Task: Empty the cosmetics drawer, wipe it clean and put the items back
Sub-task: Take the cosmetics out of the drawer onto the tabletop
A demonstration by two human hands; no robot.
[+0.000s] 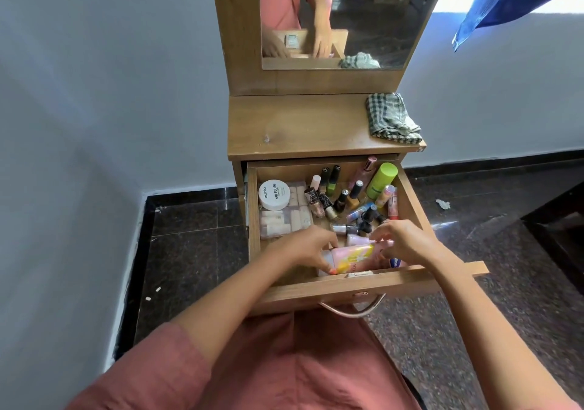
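A wooden dressing table (300, 125) with a mirror (363, 24) stands against a pale wall, seen from above by a seated person in a pink garment. The drawer (316, 286) under the table top is pulled fully out toward the person and is full of cosmetics.

Both hands reach into the drawer's front edge. The left hand (303, 248) curls its fingers round the left end of a pink tube (357, 256) lying crosswise just behind the front wall. The right hand (401, 242) curls its fingers over the tube's right end.

In the drawer's back left corner, a white round tub (274, 194) marked "nail polish" sits on a clear packet (284, 220). A jumble of nail polish bottles (341, 201) fills the middle and right. A lime-green bottle (380, 180) leans in the back right corner. A small blue tin (398, 262) shows at the front right, beside the right hand.

A folded green checked cloth (392, 119) lies on the table's back right corner.
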